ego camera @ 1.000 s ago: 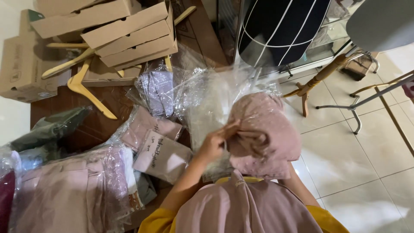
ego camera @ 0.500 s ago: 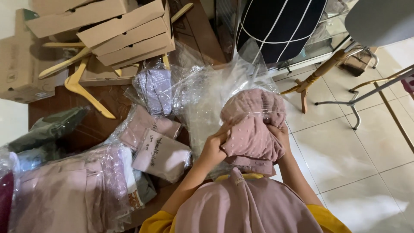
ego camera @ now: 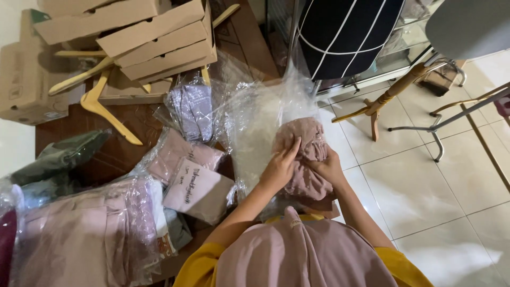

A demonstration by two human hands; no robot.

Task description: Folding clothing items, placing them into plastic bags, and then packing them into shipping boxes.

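Observation:
A folded dusty-pink garment (ego camera: 307,139) is partly inside a clear plastic bag (ego camera: 260,119) in front of me. My left hand (ego camera: 279,169) presses on the garment's left side, fingers spread over the fabric. My right hand (ego camera: 329,167) grips its right side. Both hands hold the bundle upright at the bag's mouth, and the plastic wraps around its top.
Bagged garments (ego camera: 85,234) in pink, lilac (ego camera: 192,109) and green lie on the dark wooden floor at left, with a labelled packet (ego camera: 197,190). Cardboard boxes (ego camera: 159,37) and wooden hangers (ego camera: 103,103) sit behind. A dark mannequin on a wooden stand (ego camera: 348,32) and metal chair legs (ego camera: 441,119) stand on the white tiles.
The pink garment has gone lower and further into the clear bag. Both hands now clasp its sides; a second ago only the left hand showed on it.

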